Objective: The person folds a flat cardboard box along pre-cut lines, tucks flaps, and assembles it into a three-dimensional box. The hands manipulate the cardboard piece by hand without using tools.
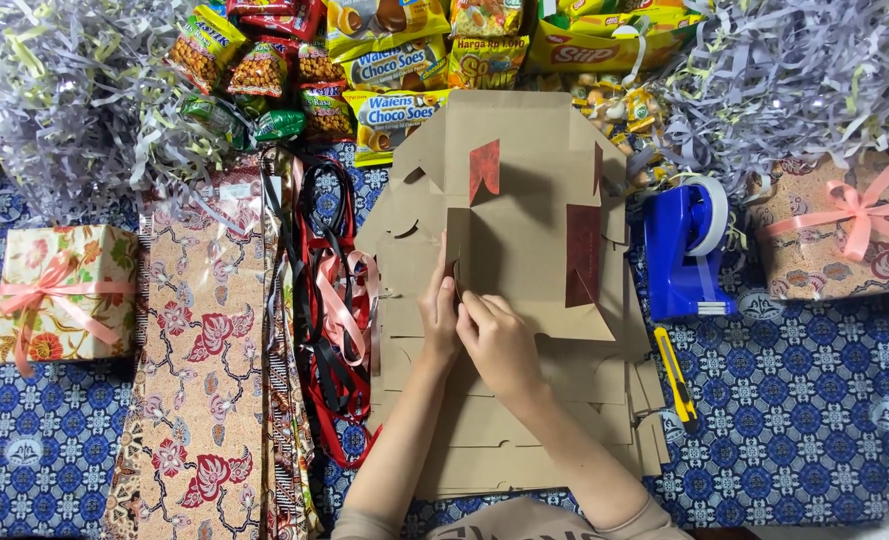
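Overhead, from the head camera, two bare hands met at the middle of a flat brown cardboard box blank (524, 215) lying on top of a stack of die-cut cardboard sheets (504, 440) on a blue patterned cloth (804, 420). The left hand (442, 315) pinched the near-left edge of the blank, fingers closed on a flap; the right hand (499, 340) pressed just beside it, fingers curled onto the same fold. To the left lay a tangle of red, black and pink ribbons (332, 300), long strips of batik wrapping paper (194, 370) and a wrapped gift box with a pink bow (62, 290). To the right stood a blue tape dispenser (686, 250), a yellow utility knife (674, 375) and a second wrapped gift box (844, 235). Snack packets (394, 60) and heaps of shredded paper (74, 90) filled the far edge. Judging by the thin card, a hard pull at the flap could tear or crease it off its score line, and the loose stack beneath could slide.
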